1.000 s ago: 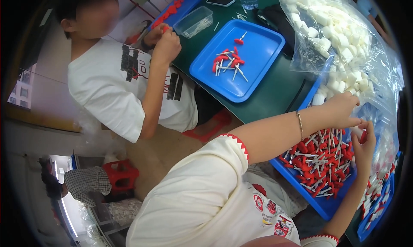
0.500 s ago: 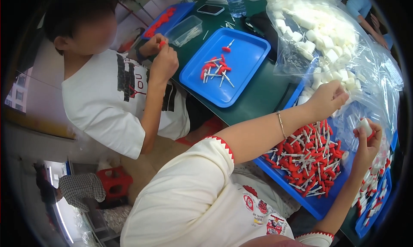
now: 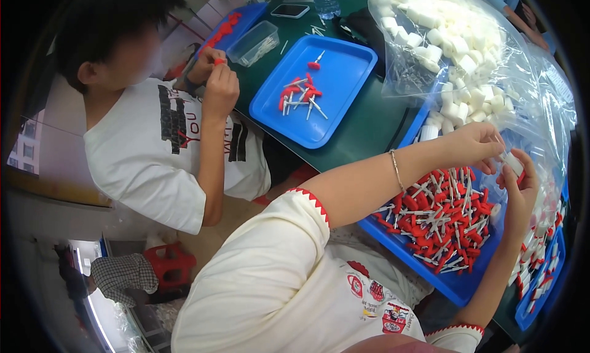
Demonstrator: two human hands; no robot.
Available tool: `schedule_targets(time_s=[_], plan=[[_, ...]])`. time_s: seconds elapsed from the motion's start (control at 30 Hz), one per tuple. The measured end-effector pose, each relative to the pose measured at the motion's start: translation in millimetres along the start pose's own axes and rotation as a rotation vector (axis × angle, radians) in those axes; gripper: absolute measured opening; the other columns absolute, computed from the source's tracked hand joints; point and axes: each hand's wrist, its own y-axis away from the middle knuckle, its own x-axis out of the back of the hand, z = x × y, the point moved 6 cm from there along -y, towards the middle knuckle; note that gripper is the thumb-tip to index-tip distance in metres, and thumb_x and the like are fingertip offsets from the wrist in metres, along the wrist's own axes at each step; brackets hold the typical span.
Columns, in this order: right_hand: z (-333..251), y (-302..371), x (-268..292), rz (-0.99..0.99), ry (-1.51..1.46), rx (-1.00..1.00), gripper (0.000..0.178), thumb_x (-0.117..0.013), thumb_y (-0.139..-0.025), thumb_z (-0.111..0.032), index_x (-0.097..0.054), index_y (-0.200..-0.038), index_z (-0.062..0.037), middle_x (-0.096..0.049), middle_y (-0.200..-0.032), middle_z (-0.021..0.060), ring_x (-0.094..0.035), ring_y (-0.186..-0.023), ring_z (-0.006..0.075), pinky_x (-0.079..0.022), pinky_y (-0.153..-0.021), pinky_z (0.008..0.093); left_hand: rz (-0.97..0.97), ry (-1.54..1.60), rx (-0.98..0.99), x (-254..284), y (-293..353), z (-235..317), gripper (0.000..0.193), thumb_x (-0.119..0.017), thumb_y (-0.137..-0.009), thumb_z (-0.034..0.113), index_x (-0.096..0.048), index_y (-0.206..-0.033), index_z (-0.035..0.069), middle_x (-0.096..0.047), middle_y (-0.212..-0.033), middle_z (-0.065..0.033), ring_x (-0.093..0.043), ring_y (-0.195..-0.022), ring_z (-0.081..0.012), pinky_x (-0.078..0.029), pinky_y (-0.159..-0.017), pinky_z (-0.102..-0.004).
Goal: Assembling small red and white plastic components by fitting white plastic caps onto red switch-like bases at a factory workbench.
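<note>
My right hand (image 3: 521, 184) is closed around a white cylindrical cap (image 3: 514, 164) with a red part beside it under my fingers. My left hand (image 3: 476, 145), a bracelet on its wrist, has its fingertips pinched right at the cap's upper end. Something thin and pale seems to be between them, too small to name. Below both hands lies a large heap of red pieces with white stems (image 3: 439, 224) in a blue tray (image 3: 452, 291). Loose white caps (image 3: 470, 104) are piled just beyond my left hand.
A clear plastic bag (image 3: 399, 76) of white caps spreads over the back right. Another blue tray (image 3: 310, 135) holds a few red pieces. Red-and-white pieces fill a tray (image 3: 541, 291) at far right. Across on the left, a co-worker (image 3: 178, 144) handles a small red part.
My left hand has come down and right from over the white caps to meet the cap in my right hand. The view has shifted slightly.
</note>
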Motion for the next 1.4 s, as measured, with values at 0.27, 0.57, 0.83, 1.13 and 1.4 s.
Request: schedule_targets(time_s=[0.27, 0.57, 0.83, 1.13, 1.4], plan=[[2, 1, -3, -0.012, 0.029, 0.033, 0.027, -0.06, -0.08, -0.009, -0.055, -0.105, -0.0012, -0.056, -0.082, 0.002, -0.052, -0.067, 0.0063, -0.042, -0.061, 0.0184, -0.018, -0.061, -0.068, -1, 6, 6, 0.032, -0.064, -0.072, 0.003, -0.046, -0.098, -0.006, -0.059, -0.085, -0.0179, -0.062, -0.072, -0.02, -0.052, -0.063, -0.0281], [-3, 1, -9, -0.041, 0.027, 0.03, 0.019, -0.06, -0.08, -0.011, -0.055, -0.096, -0.0024, -0.055, -0.082, 0.001, -0.052, -0.07, 0.0054, -0.042, -0.061, 0.0178, -0.021, -0.235, 0.016, 1, 11, 7, 0.029, -0.064, -0.073, 0.005, -0.051, -0.097, -0.003, -0.061, -0.085, -0.0146, -0.062, -0.074, -0.0167, -0.051, -0.065, -0.026], [-2, 4, -8, -0.08, 0.095, 0.04, 0.019, -0.063, -0.077, -0.011, -0.056, -0.092, -0.0028, -0.055, -0.081, 0.0, -0.052, -0.069, 0.0048, -0.042, -0.058, 0.0171, -0.027, -0.303, 0.015, -4, 9, 4, 0.027, -0.064, -0.075, 0.008, -0.053, -0.099, -0.001, -0.062, -0.087, -0.012, -0.062, -0.076, -0.0151, -0.051, -0.068, -0.0244], [-2, 2, -10, -0.116, 0.066, -0.025, 0.022, -0.066, -0.075, -0.013, -0.057, -0.092, -0.002, -0.059, -0.079, 0.0032, -0.056, -0.07, 0.007, -0.046, -0.06, 0.0197, -0.072, -0.432, 0.026, -4, 11, 9, 0.036, -0.063, -0.078, 0.014, -0.053, -0.108, -0.003, -0.061, -0.094, -0.0138, -0.061, -0.088, -0.0176, -0.049, -0.078, -0.0257], [-7, 5, -11, -0.136, -0.139, -0.029, 0.024, -0.065, -0.076, -0.015, -0.058, -0.094, -0.0024, -0.059, -0.082, 0.0041, -0.057, -0.074, 0.0087, -0.048, -0.065, 0.0218, -0.004, -0.405, 0.028, -5, 14, 14, 0.034, -0.064, -0.077, 0.013, -0.055, -0.105, -0.003, -0.062, -0.093, -0.0124, -0.061, -0.085, -0.0155, -0.049, -0.073, -0.0245]])
